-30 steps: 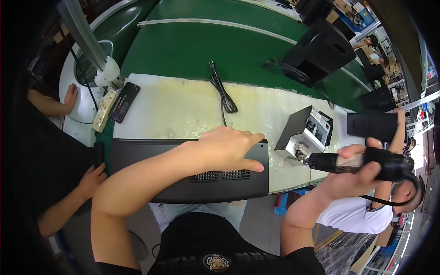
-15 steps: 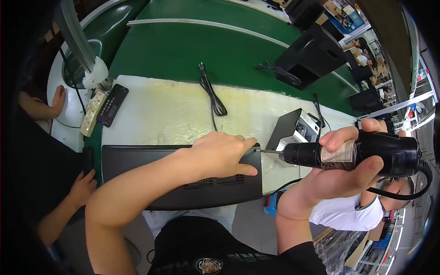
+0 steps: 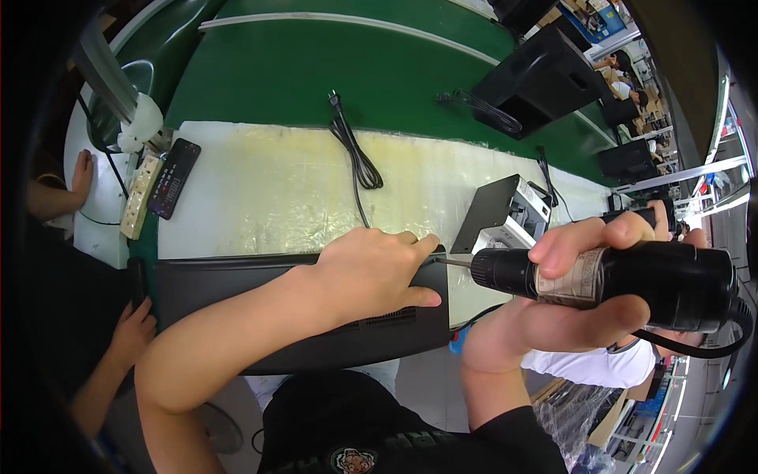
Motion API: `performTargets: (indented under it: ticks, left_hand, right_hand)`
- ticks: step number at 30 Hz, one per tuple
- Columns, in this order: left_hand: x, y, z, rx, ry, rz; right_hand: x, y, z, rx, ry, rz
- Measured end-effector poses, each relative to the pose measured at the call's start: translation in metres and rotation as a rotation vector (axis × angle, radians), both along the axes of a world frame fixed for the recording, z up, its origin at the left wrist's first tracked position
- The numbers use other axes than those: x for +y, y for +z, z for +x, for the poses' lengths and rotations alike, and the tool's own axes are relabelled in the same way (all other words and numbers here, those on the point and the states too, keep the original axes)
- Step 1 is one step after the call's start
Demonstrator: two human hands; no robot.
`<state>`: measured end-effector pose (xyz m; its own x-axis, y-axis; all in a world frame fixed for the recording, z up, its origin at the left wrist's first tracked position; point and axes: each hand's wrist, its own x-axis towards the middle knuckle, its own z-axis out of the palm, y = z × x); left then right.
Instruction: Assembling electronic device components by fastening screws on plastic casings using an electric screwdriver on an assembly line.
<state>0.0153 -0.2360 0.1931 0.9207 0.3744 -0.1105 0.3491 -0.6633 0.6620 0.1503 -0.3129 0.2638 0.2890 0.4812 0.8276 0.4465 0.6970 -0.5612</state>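
Note:
A long black speaker-like cabinet (image 3: 237,278) with vent slots lies across the near edge of the bench. My left hand (image 3: 377,270) rests on its right part, thumb and index finger spread apart; the other fingers are partly hidden. In my right hand (image 3: 584,276) is a black electric screwdriver (image 3: 505,270), held almost level with fingers and thumb around its body. Its thin bit points left and meets the cabinet's far right corner, close to my left index finger. Whether a screw sits at the tip is too small to tell.
A coiled black power cord (image 3: 359,162) lies behind the cabinet. Beyond my hands are a small black-and-silver box (image 3: 505,213) and a large black speaker (image 3: 537,79). A remote control (image 3: 174,178) and power strip (image 3: 140,197) lie left, near another person's hand (image 3: 133,336).
The whole view has shifted slightly, so the bench things sit further left. The screwdriver's rear end has swung a little lower and looks larger, while its bit stays at the same corner.

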Motion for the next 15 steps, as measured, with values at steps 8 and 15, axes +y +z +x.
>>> performTargets:
  ticks: [8,15]
  left_hand:
    - [-0.002,0.002,0.003,0.042,0.009,0.027]
    - [-0.005,-0.002,0.001,-0.029,-0.015,0.058]
  right_hand:
    - [0.020,-0.015,-0.006,0.056,0.203,0.035]
    - [0.004,0.015,0.001,0.030,-0.070,-0.137]
